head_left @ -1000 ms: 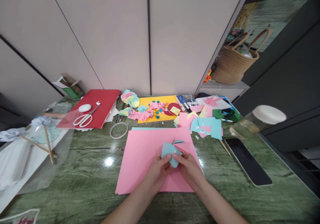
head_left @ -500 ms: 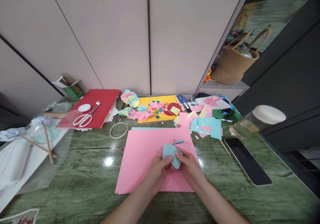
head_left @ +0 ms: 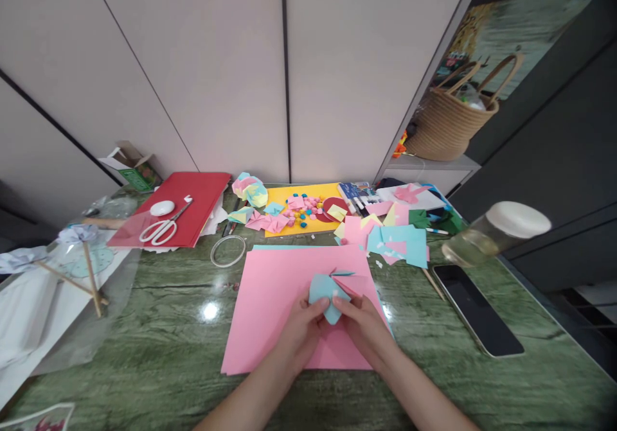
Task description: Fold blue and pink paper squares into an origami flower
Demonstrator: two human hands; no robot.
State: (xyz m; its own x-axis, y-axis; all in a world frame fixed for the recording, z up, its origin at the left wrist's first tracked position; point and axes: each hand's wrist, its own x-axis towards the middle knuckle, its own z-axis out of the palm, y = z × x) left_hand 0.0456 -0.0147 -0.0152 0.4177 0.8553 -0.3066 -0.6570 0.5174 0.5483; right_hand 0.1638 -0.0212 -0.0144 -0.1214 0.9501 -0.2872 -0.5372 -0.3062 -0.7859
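A folded light blue paper piece (head_left: 322, 287) with pink and blue pointed flaps at its upper right is held between both hands, above the stack of pink paper (head_left: 274, 290). My left hand (head_left: 307, 322) grips its lower left, thumb on the front. On the lower right, my right hand (head_left: 361, 318) pinches it, the thumb also on the front and near the other thumb. The fingers behind the paper are partly hidden.
Behind the stack lie a tape ring (head_left: 228, 251), cut paper scraps (head_left: 398, 243) and small folded pieces on a yellow sheet (head_left: 279, 228). White scissors (head_left: 159, 230) rest on red folders at left. A phone (head_left: 477, 309) and a lidded cup (head_left: 496, 233) are at right.
The light blue piece and both hands have shifted slightly left. My right thumb now lies further in on the paper's front, closer to the left thumb.
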